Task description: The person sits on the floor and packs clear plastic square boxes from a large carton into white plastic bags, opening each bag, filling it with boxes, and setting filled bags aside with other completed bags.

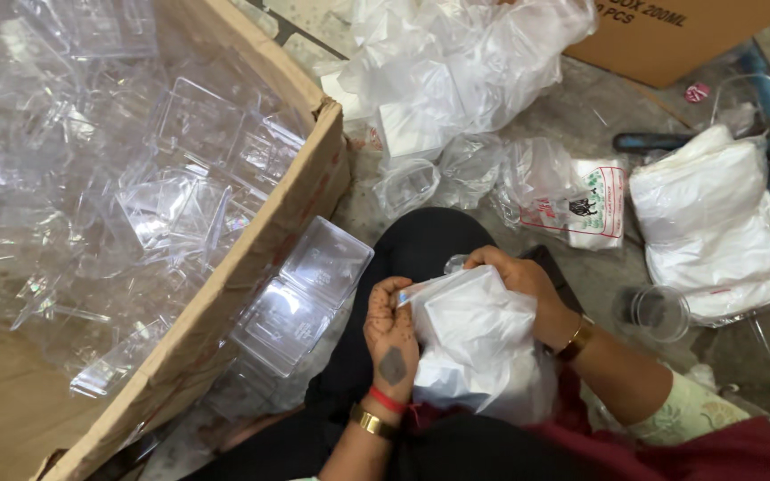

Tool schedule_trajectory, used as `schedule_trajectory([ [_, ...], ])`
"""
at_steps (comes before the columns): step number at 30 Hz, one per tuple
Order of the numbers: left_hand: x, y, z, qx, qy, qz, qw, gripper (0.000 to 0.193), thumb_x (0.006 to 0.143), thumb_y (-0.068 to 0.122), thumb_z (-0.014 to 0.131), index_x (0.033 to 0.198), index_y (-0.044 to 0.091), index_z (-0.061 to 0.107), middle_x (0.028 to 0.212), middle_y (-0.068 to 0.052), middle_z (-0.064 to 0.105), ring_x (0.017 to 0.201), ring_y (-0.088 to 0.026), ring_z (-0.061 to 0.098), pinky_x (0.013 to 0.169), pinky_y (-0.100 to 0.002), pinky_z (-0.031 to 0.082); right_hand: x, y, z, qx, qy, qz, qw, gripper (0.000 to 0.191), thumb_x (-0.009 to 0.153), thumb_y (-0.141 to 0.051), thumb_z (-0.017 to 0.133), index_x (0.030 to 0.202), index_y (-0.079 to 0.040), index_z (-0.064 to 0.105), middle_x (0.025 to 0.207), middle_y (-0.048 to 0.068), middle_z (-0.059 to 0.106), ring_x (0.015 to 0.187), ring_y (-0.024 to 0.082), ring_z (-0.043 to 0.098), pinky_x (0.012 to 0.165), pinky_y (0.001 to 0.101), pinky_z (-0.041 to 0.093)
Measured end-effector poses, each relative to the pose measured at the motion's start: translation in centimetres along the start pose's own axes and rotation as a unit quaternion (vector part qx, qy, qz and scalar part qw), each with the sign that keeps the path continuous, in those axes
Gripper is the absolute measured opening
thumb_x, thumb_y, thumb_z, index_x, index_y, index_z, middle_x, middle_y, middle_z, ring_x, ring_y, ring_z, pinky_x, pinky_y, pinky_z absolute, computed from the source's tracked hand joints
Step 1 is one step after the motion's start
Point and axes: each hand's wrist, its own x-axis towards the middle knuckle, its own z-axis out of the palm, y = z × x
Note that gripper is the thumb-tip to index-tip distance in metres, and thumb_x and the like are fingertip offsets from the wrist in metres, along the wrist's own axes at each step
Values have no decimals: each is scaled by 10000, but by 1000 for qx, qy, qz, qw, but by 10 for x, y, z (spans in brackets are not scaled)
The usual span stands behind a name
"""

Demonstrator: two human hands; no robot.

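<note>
My left hand (391, 337) and my right hand (528, 283) both grip a thin white plastic bag (474, 352) over my lap. The bag holds a white square container, seen through the film. My left fingers pinch the bag's left top edge; my right fingers close on its upper right edge. A small clear plastic piece (454, 264) shows just above the bag by my right fingers. An open clear hinged plastic box (303, 292) rests to the left of my left hand, leaning on the carton's side.
A large cardboard carton (251, 249) full of clear hinged boxes fills the left. Loose plastic bags (456, 62) lie ahead on the floor, a printed packet (594, 207) and a white bag stack (715, 223) at right, with a clear cup (661, 312) and another cardboard box (670, 36).
</note>
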Motion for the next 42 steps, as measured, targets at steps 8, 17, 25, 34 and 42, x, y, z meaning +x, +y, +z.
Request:
schedule_trajectory([
  [8,-25,31,-27,14,56,168,984,131,1092,113,532,1059,18,615,962,-24,650,823,-98,586,730,-242,504,-25,5,-4,303,-337,-12,892,446,1024,-379,757,1024,64,710,994,72,709,942,114,614,833,295,522],
  [17,-44,96,-20,330,47,335,881,316,971,126,670,1243,17,552,1322,-159,631,1220,-264,564,1077,-394,432,5,24,-41,377,-116,45,918,544,909,-411,670,1310,-44,643,1221,26,713,1066,85,675,927,274,540],
  [25,-64,89,-36,199,102,294,929,437,1033,135,636,1402,53,417,1503,-156,500,1250,-229,551,1143,-398,433,135,70,-75,165,150,44,974,643,1076,-450,702,1054,191,658,961,270,661,807,191,500,829,375,460],
  [34,-86,136,-36,183,-9,317,931,569,1011,243,672,1489,19,459,1564,-172,511,1448,-294,493,1278,-425,345,7,-97,-8,145,88,-349,922,246,1050,-93,693,1267,20,662,1403,163,681,864,88,621,965,270,549],
  [42,-89,125,-61,92,28,155,983,292,1060,111,596,1332,9,624,1151,-106,688,1098,-197,645,1048,-329,518,-21,-181,52,143,17,-430,891,237,1093,-65,564,1322,-17,598,1282,165,684,1005,176,740,931,280,569],
])
